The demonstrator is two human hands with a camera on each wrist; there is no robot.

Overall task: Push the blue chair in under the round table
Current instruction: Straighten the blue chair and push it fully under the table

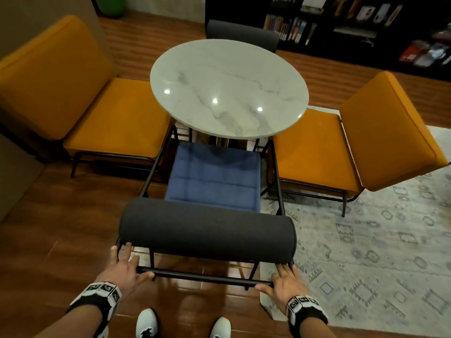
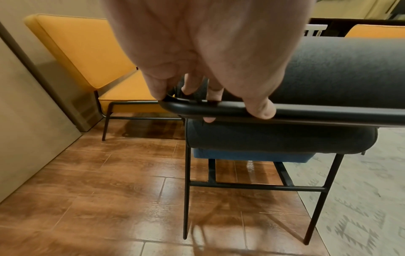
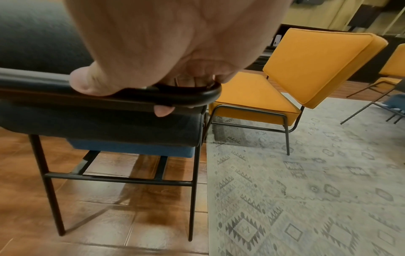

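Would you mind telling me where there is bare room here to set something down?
The round table top is bare all over. Both orange chair seats, left and right, are free. It is crowded at the table's near edge, where the blue chair sits between the orange chairs, both hands on its rear bar.

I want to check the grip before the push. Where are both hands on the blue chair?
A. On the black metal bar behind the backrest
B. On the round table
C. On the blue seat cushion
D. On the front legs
A: the left hand and right hand curl round the black metal bar behind the dark backrest.
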